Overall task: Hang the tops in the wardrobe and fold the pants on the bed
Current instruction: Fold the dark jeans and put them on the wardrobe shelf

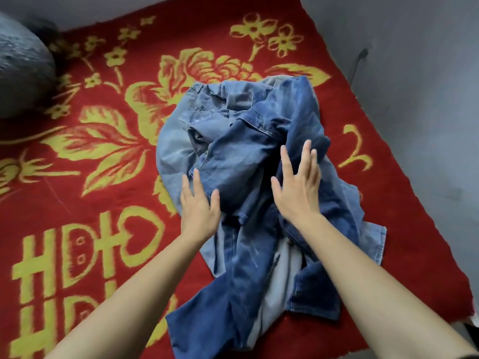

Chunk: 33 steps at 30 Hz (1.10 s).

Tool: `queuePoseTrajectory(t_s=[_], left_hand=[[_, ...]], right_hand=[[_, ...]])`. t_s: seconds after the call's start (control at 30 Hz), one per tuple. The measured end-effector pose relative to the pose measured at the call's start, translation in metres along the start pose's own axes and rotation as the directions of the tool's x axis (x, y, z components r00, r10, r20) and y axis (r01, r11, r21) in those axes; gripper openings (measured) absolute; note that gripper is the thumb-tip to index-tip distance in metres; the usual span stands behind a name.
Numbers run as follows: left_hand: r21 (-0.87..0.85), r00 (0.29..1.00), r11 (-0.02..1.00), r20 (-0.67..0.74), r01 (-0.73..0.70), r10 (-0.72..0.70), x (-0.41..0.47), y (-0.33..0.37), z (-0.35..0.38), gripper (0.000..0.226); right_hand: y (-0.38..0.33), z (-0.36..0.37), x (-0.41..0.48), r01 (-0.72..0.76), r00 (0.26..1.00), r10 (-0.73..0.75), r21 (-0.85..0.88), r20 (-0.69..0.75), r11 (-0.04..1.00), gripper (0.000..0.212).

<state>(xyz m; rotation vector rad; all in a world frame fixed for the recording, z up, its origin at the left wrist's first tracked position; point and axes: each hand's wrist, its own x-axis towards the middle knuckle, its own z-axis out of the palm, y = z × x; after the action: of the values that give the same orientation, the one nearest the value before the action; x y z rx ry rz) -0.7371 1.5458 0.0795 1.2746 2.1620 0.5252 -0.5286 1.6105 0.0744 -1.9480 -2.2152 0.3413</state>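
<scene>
Your left hand (198, 206) and right hand (298, 187), fingers straight, rest on crumpled blue denim pants (246, 156) atop the red-and-yellow floral blanket (103, 141)

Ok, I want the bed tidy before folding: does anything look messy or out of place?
Yes. The jeans lie in a crumpled heap on the red blanket, dark denim tangled over lighter, legs twisted. The left hand and right hand lie open on it.
</scene>
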Motion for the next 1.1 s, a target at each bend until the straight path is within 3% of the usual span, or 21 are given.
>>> queuePoseTrajectory(t_s=[0.07, 0.17, 0.27, 0.33, 0.43, 0.5, 0.6, 0.7, 0.77, 0.83, 0.9, 0.97, 1.03, 1.1], left_hand=[[-0.128, 0.99, 0.984, -0.049, 0.123, -0.13, 0.028, 0.004, 0.014, 0.067], [-0.429, 0.904, 0.821, -0.026, 0.376, -0.427, 0.064, 0.005, 0.025, 0.074], [-0.507, 0.854, 0.753, -0.061, 0.419, -0.516, 0.072, -0.003, 0.028, 0.088], [-0.51, 0.859, 0.753, -0.052, 0.416, -0.509, 0.057, -0.012, 0.032, 0.078], [-0.462, 0.922, 0.817, 0.006, 0.345, -0.387, 0.013, -0.027, 0.047, 0.049], [-0.437, 0.947, 0.844, 0.069, 0.31, -0.313, -0.016, -0.036, 0.058, 0.05], [-0.392, 0.968, 0.885, 0.073, 0.25, -0.24, -0.048, -0.045, 0.069, 0.049], [-0.236, 0.991, 0.962, 0.037, 0.136, -0.13, -0.058, -0.046, 0.074, 0.029], [-0.146, 0.998, 0.987, 0.016, 0.067, -0.065, -0.057, -0.044, 0.071, 0.021], [-0.044, 1.0, 0.999, -0.009, -0.004, 0.004, -0.059, -0.041, 0.066, 0.021], [0.085, 0.987, 0.984, -0.019, -0.157, 0.16, -0.066, -0.035, 0.063, 0.023], [0.15, 0.941, 0.93, 0.022, -0.336, 0.336, -0.075, -0.027, 0.063, 0.024], [0.186, 0.87, 0.85, 0.119, -0.493, 0.479, -0.078, -0.03, 0.063, 0.03], [0.176, 0.868, 0.851, 0.161, -0.494, 0.47, -0.077, -0.048, 0.056, 0.041]], right_hand=[[-0.004, 0.01, 0.034, 0.064, 0.992, -0.063, 0.002, -0.113, 0.998, 0.073], [-0.008, 0.018, 0.078, 0.187, 0.969, -0.199, -0.091, -0.145, 0.978, 0.074], [-0.006, 0.027, 0.092, 0.209, 0.976, -0.216, -0.126, -0.041, 0.97, 0.083], [-0.002, 0.032, 0.079, 0.16, 0.985, -0.169, -0.191, -0.03, 0.968, 0.084], [0.013, 0.041, 0.039, 0.18, 0.983, -0.165, -0.279, 0.075, 0.943, 0.081], [0.027, 0.045, 0.009, 0.205, 0.969, -0.149, -0.305, 0.196, 0.93, 0.078], [0.037, 0.046, -0.02, 0.104, 0.947, -0.055, -0.14, 0.317, 0.985, 0.066], [0.026, 0.034, -0.016, -0.076, 0.927, 0.068, 0.007, 0.368, 0.997, 0.05], [0.015, 0.019, 0.0, -0.186, 0.903, 0.169, 0.004, 0.395, 0.983, 0.062], [-0.001, 0.007, 0.018, -0.312, 0.859, 0.274, 0.018, 0.432, 0.95, 0.087], [-0.022, 0.004, 0.032, -0.402, 0.826, 0.328, 0.072, 0.458, 0.913, 0.114], [-0.039, 0.008, 0.036, -0.444, 0.79, 0.346, 0.082, 0.505, 0.893, 0.124], [-0.041, 0.021, 0.035, -0.474, 0.762, 0.364, 0.077, 0.536, 0.877, 0.106], [-0.03, 0.035, 0.031, -0.507, 0.766, 0.364, 0.151, 0.529, 0.848, 0.08]])
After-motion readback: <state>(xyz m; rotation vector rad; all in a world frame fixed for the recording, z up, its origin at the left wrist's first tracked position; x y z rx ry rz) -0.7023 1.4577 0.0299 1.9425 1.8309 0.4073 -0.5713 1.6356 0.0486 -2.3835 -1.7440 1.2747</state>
